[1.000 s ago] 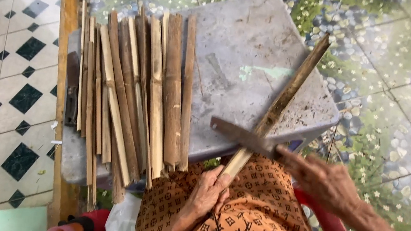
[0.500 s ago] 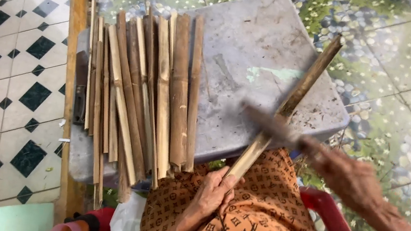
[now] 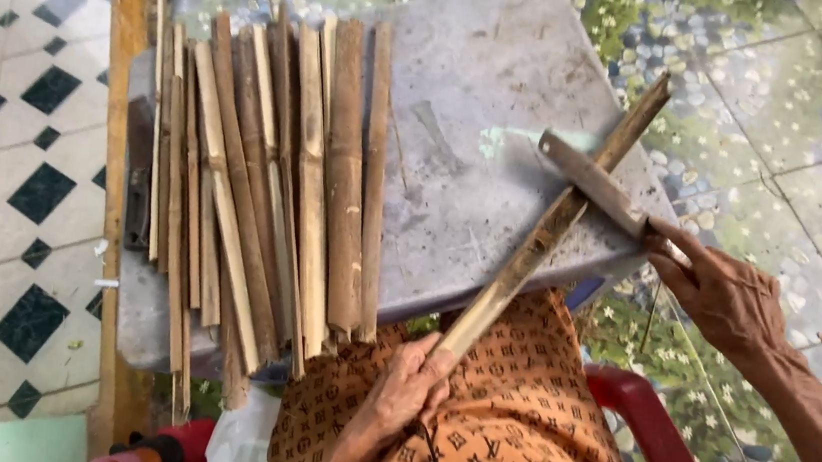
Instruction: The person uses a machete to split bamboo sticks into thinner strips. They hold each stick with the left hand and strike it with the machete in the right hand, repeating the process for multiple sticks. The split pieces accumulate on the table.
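My left hand (image 3: pixel 413 385) grips the near end of a long bamboo strip (image 3: pixel 541 242) that slants up and to the right across a grey slab (image 3: pixel 486 78). My right hand (image 3: pixel 722 291) holds the handle of a broad knife (image 3: pixel 591 183), whose blade lies across the strip about two thirds of the way up it. On the left part of the slab lies a pile of several split bamboo strips (image 3: pixel 269 187), side by side.
I sit in a red plastic chair (image 3: pixel 657 441) with orange patterned cloth (image 3: pixel 502 431) over my lap. A wooden plank (image 3: pixel 119 133) runs along the slab's left side. Black-and-white floor tiles (image 3: pixel 20 123) lie to the left, pebble-patterned tiles (image 3: pixel 793 127) to the right.
The knife has moved up along the strip, from near my lap to the strip's upper part. My left hand keeps its hold on the near end.
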